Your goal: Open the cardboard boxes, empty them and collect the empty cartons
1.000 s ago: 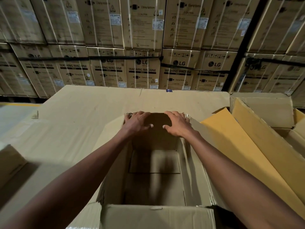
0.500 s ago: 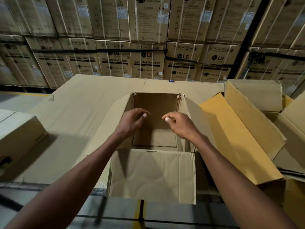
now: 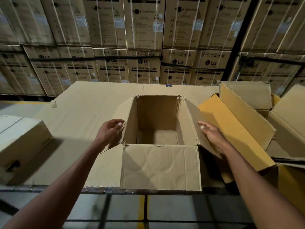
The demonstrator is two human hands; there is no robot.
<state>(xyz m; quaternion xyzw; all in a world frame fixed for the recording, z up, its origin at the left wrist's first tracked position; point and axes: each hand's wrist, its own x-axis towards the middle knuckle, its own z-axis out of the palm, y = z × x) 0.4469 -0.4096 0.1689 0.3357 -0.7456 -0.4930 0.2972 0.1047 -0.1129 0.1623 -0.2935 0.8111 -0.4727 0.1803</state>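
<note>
Item: open cardboard box (image 3: 157,123), centre of tabletop (image 3: 92,103), standing upright on a cardboard sheet. Cond.: empty as far as seen, bare floor inside; all 4 flaps out, near flap (image 3: 160,166) creased and hanging twd person; corners torn.
Handling, judged: box looks ready to collect. Take both side flaps at once, hands level, lift straight so worn corners don't rip further.
Grip: left hand (image 3: 109,134) at left flap edge, fingers curled, blurred; contact can't be told. Right hand (image 3: 212,133) lies fingers straight along right flap, nothing clasped.
Adj.: more opened cartons (image 3: 244,116) just to right; closed box (image 3: 21,141) far left; stacked LG washing machine cartons (image 3: 143,66) behind.
</note>
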